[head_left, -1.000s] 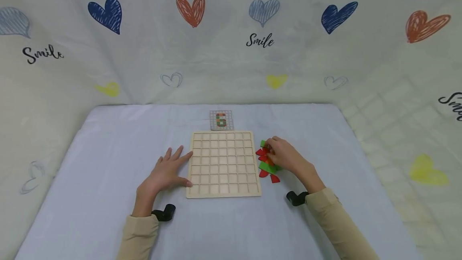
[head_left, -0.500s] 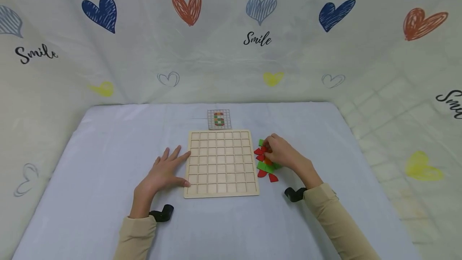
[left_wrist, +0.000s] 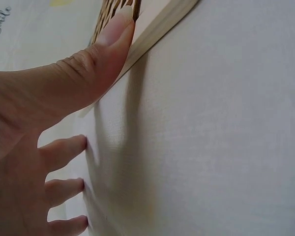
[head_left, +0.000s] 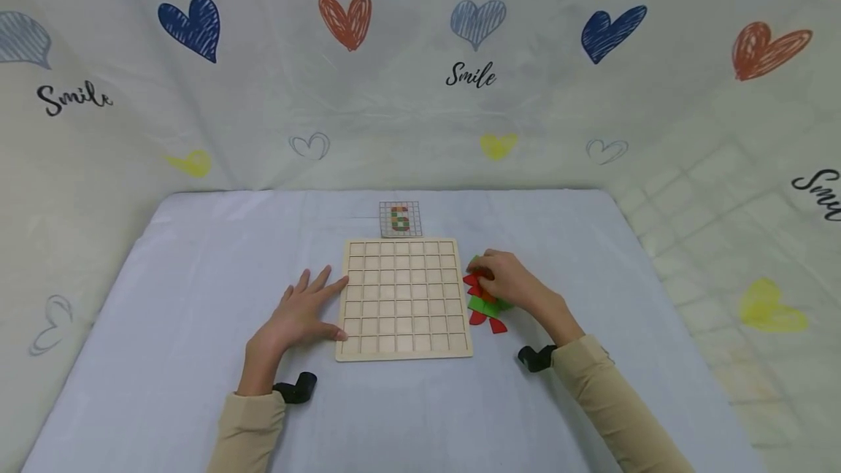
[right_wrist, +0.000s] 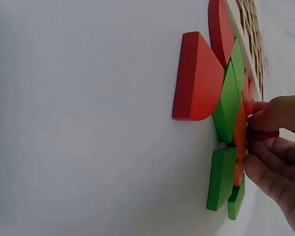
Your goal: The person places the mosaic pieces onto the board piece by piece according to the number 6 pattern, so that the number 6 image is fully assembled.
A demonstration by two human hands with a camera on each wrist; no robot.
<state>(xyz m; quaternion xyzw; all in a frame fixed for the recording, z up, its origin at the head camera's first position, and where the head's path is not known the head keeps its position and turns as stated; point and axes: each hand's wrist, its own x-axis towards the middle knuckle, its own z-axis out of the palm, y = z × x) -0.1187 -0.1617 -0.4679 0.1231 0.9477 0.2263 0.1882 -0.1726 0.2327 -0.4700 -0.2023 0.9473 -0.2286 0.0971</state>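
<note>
My left hand (head_left: 298,320) lies spread at the left side of a wooden grid board (head_left: 406,290). Its thumb (left_wrist: 110,34) rests on the board's edge, and the index finger touches the same edge farther up. Right of the board, my right hand (head_left: 515,279) is over a cluster of coloured blocks. Between its thumb and fingers it pinches a small red block (right_wrist: 263,133), partly hidden by them. Around it lie a red round-edged block (right_wrist: 199,78), a green block (right_wrist: 227,105), a green square block (right_wrist: 221,179) and orange blocks (right_wrist: 240,130).
A small gridded card (head_left: 399,220) with a coloured figure 6 lies behind the board. A white cloth (head_left: 276,225) covers the table. Behind stands a pale curtain (head_left: 394,101) printed with hearts and "Smile". Black cameras (head_left: 536,358) sit at both wrists.
The fingers of my right hand have shifted slightly left across the cluster, covering more of the far green block. My left hand stays at the board's edge.
</note>
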